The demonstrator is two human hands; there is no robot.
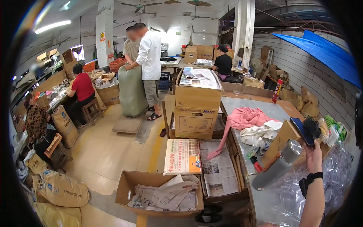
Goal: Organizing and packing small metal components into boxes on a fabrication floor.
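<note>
Head view: at about four o'clock, the person's right hand [313, 156] is raised from the lower edge, a black band on its wrist. Its fingers are closed around a tall grey metal flask [278, 165], which tilts with its cap toward one o'clock, above a grey table [264, 108]. The left hand is out of view. Just beside the flask, at two o'clock, stands an open brown cardboard box [283, 138]. A pink cloth [245, 118] lies on the table toward eleven o'clock.
</note>
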